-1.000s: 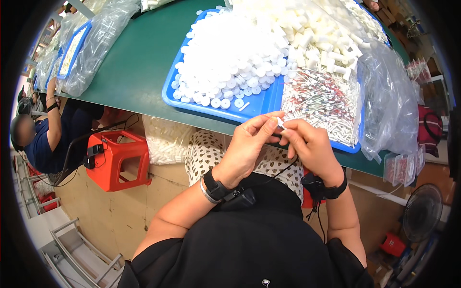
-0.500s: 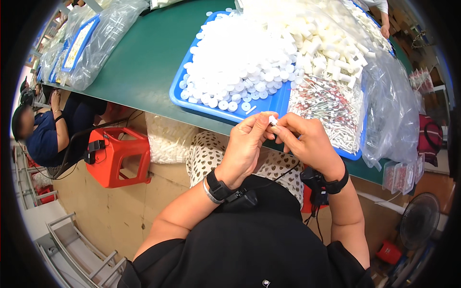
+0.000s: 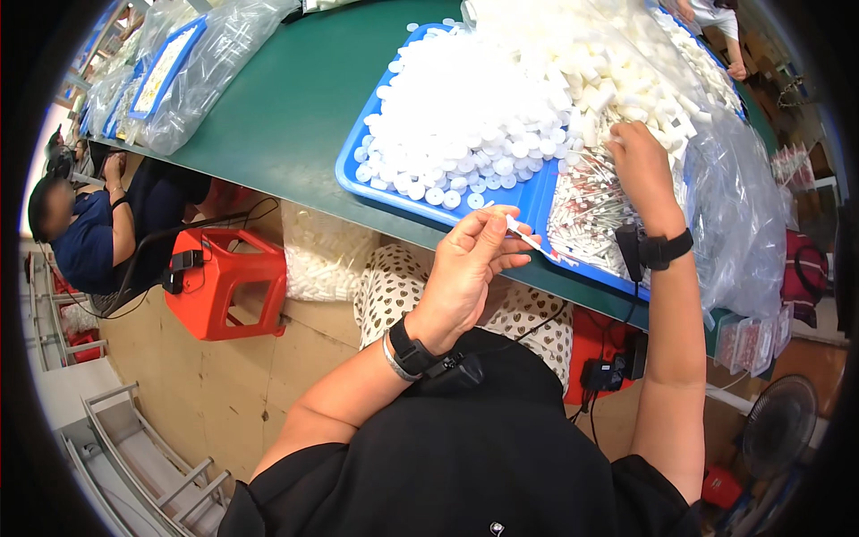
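while left fingers (image 3: 492,231) pinch a white rod (image 3: 524,234), slim and straight, right fingers (image 3: 630,133) bent, grip unclear

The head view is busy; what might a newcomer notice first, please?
Probably the white discs heaped in the blue tray, upper middle. Below it in the picture, the left hand pinches a slim white piece; farther right, the right hand is beside cream cylinders.

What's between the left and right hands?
Head view: the thin white piece pinched by the left hand, some blue tray, then thin white-and-red parts beneath the right hand.
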The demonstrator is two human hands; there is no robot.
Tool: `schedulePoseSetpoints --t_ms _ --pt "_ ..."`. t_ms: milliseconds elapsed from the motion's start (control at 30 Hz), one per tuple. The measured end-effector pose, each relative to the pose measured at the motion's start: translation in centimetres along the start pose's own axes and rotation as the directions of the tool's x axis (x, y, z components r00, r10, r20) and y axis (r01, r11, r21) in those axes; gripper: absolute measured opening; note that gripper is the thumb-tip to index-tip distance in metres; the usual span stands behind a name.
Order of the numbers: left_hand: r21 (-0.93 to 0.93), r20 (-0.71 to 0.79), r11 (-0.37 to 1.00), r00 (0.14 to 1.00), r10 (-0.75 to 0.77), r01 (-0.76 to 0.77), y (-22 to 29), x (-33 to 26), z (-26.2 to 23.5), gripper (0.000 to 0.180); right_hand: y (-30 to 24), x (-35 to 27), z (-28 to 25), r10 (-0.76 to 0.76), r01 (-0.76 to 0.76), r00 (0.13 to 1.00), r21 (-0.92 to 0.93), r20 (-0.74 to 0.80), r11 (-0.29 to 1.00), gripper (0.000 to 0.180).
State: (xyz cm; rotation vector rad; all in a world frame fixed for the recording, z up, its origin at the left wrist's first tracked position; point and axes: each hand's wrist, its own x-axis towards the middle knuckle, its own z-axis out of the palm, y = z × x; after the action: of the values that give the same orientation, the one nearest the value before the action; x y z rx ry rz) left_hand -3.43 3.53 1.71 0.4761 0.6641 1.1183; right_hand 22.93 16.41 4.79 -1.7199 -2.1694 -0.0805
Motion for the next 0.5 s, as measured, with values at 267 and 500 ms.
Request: schedulePoseSetpoints --t_ms 267,500 --pt "0.022 0.051 1.000 0.999 0.012 -0.013 0.3 0.1 0.0 0.036 -4.8 -3.9 -4.0 0.239 -0.280 0.958 0.683 0.158 0.674 0.019" --pt "-0.007 0.165 1.000 0.986 0.026 -0.025 0.2 -0.1 1.6 0.032 -10.7 -10.4 -5.1 0.036 -0.454 0.871 0.775 0.490 0.439 0.025"
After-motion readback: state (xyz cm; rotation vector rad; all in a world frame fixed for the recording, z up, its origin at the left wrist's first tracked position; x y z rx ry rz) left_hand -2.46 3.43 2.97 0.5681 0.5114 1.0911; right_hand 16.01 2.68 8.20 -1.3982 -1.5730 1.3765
